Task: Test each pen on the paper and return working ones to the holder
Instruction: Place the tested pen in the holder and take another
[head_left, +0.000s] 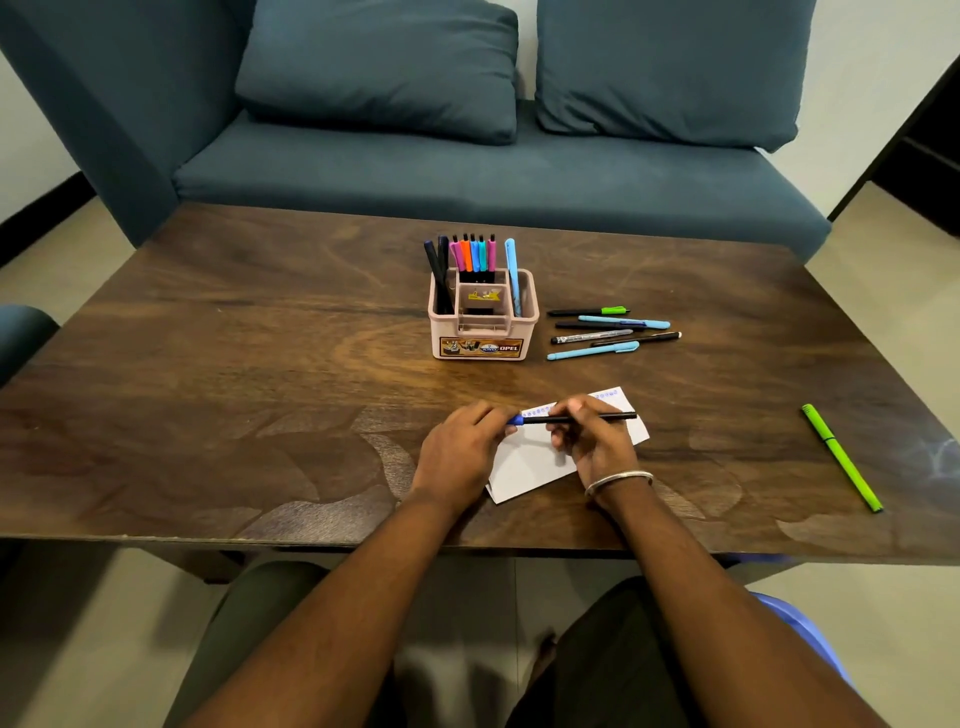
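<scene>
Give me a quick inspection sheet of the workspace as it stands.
Surface: dark wooden table, worn patches near the front edge.
Job's things: pink pen holder with pens standing in it; white paper with blue test marks along its far edge; black pen with blue cap held level over it; loose pens lying right of the holder.
Clutter: green pen lying apart at the right edge.
Hands: left hand pinches the blue cap; right hand grips the barrel.
Cables: nothing seen.
Surroundings: blue sofa with two cushions behind the table.
</scene>
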